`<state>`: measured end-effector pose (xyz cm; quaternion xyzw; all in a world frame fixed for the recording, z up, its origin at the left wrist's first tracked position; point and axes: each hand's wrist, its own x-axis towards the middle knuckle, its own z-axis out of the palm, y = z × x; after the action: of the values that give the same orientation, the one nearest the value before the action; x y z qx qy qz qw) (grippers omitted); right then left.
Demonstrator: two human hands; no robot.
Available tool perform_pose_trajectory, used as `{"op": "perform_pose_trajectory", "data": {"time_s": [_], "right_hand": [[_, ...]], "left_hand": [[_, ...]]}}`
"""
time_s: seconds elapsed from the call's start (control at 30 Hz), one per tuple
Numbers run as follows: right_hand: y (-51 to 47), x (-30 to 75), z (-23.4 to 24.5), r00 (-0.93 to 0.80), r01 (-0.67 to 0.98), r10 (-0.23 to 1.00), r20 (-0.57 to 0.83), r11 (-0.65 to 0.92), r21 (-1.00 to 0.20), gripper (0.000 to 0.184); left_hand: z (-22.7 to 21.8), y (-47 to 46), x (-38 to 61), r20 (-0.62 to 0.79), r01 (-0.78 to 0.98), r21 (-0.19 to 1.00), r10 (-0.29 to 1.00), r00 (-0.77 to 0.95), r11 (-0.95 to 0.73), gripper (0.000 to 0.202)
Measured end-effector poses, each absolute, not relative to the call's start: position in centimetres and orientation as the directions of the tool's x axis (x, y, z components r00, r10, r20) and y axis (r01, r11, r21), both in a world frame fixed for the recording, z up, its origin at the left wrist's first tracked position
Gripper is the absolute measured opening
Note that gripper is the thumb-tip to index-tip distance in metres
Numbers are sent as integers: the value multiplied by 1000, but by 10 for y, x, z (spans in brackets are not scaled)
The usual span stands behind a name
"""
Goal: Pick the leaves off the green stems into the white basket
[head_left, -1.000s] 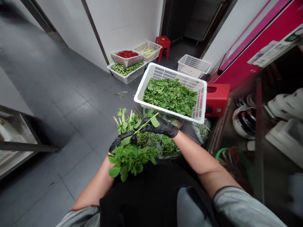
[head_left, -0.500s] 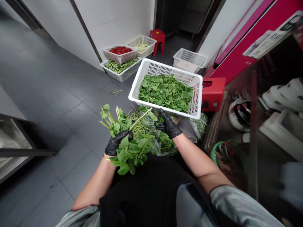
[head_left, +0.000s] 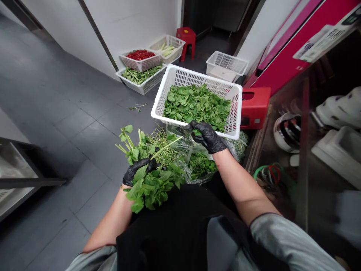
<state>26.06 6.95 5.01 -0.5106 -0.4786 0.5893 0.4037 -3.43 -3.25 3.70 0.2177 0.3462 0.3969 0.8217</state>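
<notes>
Left hand, black-gloved, is curling closed around the stems of a bunch of leafy greens, and the person is holding it low over a black apron with the forearm angled inward. Right hand, also gloved, is reaching forward, its fingers pinching a clear plastic bag of greens just below the rim of a white plastic basket, which is sitting heaped with picked leaves.
</notes>
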Motion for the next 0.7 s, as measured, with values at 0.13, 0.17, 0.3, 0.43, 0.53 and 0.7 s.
{"op": "perform_pose_trajectory", "data": {"time_s": [0.13, 0.17, 0.3, 0.43, 0.53, 0.7], "right_hand": [[57, 244, 50, -337, -81, 889, -311, -357, -931, 41], [54, 241, 51, -379, -107, 874, -303, -367, -924, 39], [52, 246, 57, -419, -232, 898, -136, -251, -940, 38], [55, 262, 63, -339, -157, 925, -174, -238, -958, 40], [57, 262, 64, -325, -45, 901, -287, -318, -947, 41], [61, 244, 59, -303, 33, 891, -339, -345, -938, 40]], "left_hand": [[38, -32, -30, -412, -486, 629, 790, 454, 607, 28], [39, -31, -31, -424, -471, 630, 781, 458, 618, 27], [39, -31, -32, -465, -428, 636, 761, 453, 643, 26], [34, -31, -31, -432, -448, 627, 763, 481, 638, 29], [33, -30, -29, -433, -443, 642, 773, 464, 626, 31], [40, -29, -22, -555, -342, 647, 729, 400, 681, 31]]}}
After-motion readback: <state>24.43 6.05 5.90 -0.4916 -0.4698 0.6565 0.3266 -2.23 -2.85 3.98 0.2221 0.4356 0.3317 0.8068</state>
